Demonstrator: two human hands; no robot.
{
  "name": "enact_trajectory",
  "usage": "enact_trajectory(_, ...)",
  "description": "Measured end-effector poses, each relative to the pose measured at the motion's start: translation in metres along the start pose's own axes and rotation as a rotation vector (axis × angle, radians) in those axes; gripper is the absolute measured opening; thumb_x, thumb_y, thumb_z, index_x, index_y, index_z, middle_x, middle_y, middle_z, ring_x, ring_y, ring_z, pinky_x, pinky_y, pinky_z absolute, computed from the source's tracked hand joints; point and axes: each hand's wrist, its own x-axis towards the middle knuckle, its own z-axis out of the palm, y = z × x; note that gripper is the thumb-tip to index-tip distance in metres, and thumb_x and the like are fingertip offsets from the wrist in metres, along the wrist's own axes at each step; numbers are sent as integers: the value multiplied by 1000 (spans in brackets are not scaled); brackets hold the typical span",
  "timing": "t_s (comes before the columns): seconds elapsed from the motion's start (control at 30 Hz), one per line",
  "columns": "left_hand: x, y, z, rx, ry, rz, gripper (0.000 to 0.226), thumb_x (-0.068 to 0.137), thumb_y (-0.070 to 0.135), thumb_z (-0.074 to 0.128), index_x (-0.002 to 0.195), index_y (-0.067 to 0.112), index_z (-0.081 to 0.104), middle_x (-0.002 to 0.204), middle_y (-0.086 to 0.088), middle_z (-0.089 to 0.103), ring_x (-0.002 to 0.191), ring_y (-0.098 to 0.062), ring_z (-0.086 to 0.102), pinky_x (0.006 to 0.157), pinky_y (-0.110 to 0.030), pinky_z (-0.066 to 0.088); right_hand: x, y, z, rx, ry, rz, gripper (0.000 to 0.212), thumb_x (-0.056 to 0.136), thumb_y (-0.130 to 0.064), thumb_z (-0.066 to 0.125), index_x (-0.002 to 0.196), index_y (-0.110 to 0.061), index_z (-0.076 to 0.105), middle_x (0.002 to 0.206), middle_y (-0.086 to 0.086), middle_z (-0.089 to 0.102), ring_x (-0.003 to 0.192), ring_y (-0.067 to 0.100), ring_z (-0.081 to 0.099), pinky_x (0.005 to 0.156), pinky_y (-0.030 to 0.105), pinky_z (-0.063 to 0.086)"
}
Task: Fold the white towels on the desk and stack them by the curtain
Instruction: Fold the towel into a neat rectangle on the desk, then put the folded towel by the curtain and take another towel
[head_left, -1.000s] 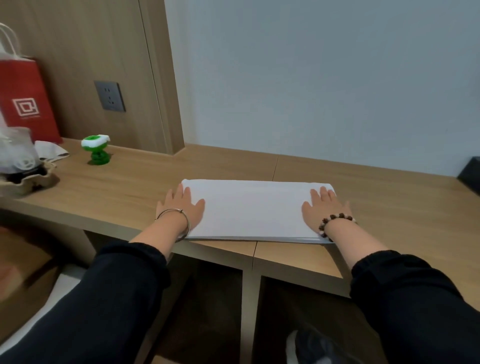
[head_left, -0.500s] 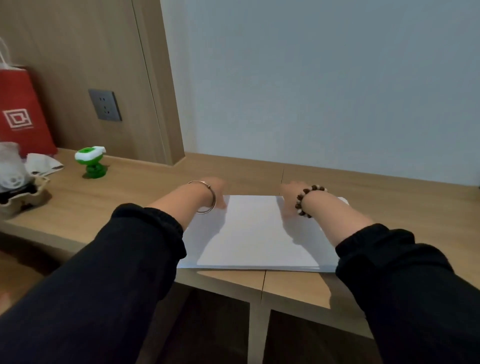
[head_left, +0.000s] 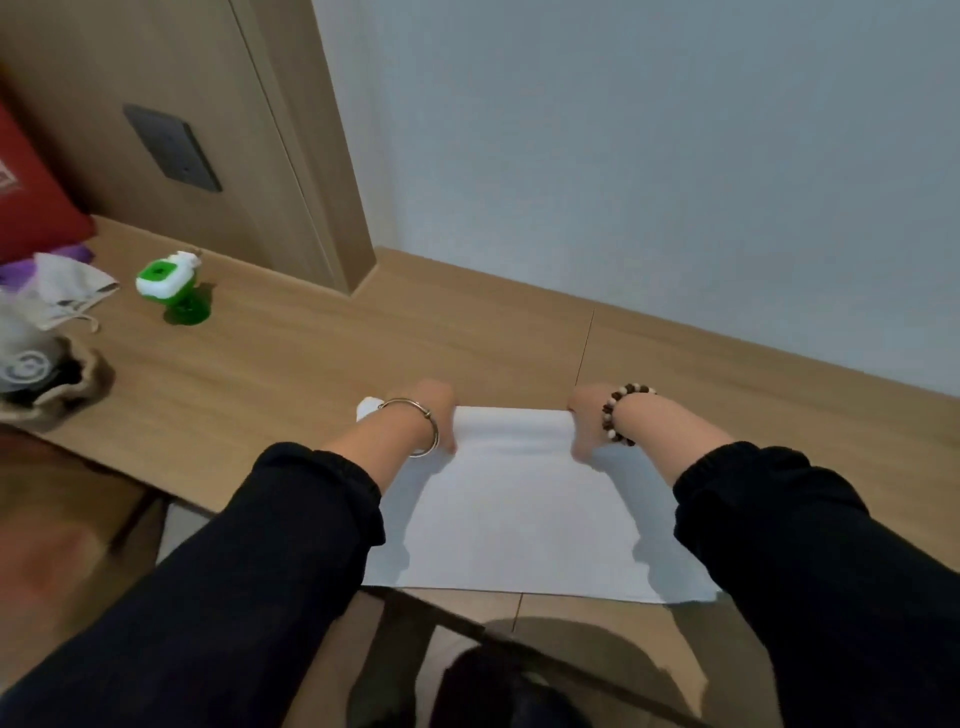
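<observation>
A white towel (head_left: 524, 509) lies flat on the wooden desk (head_left: 291, 364), its near edge at the desk's front edge. Both my hands reach over it to its far edge. My left hand (head_left: 439, 415), with a metal bangle on the wrist, grips the far edge left of centre. My right hand (head_left: 584, 423), with a bead bracelet, grips the same edge right of centre. Between the hands the far edge is lifted into a small roll. My fingers are mostly hidden behind the wrists. No curtain is in view.
At the left of the desk stand a green and white toy (head_left: 174, 288), a crumpled white cloth (head_left: 67, 288), a cup in a cardboard holder (head_left: 36, 374) and a red paper bag (head_left: 31, 202). A wooden wall panel with a dark socket (head_left: 174, 150) rises behind.
My hands left the towel's two ends, reached forward to its far edge and took hold of it; that edge now lifts off the desk. The camera has tipped downward.
</observation>
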Motion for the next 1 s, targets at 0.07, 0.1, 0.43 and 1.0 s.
enact_trajectory(0.07, -15, -9, -1, -8, 38, -57, 26, 78, 29, 66, 101, 19, 62, 98, -1, 64, 83, -23, 58, 65, -28, 42, -24, -10, -10, 2, 9, -9, 16, 69, -16, 55, 55, -15, 47, 51, 1, 46, 39, 17, 43, 41, 17, 34)
enact_trajectory(0.1, -23, -14, -7, -25, 47, -81, 27, 79, 28, 65, 104, 20, 62, 101, -1, 64, 85, -24, 58, 66, -29, 42, -31, -17, -19, 5, 44, -34, 15, 75, -14, 54, 61, -13, 50, 56, 2, 50, 44, 19, 46, 41, 18, 36)
enact_trajectory(0.43, -111, -116, 31, -299, 181, -368, 16, 82, 20, 54, 97, 20, 59, 97, -5, 62, 90, -29, 60, 68, -32, 42, -66, -172, -43, -120, 215, -260, 19, 86, -3, 48, 68, -9, 47, 64, 5, 52, 52, 17, 49, 47, 26, 41)
enact_trajectory(1.0, -416, -322, 322, -813, 331, -1139, 13, 86, 19, 40, 76, 23, 48, 71, 1, 53, 64, -24, 49, 60, -30, 38, -170, -596, 104, -540, 143, -853, 15, 86, 1, 43, 77, -7, 52, 73, 10, 57, 56, 22, 55, 39, 23, 37)
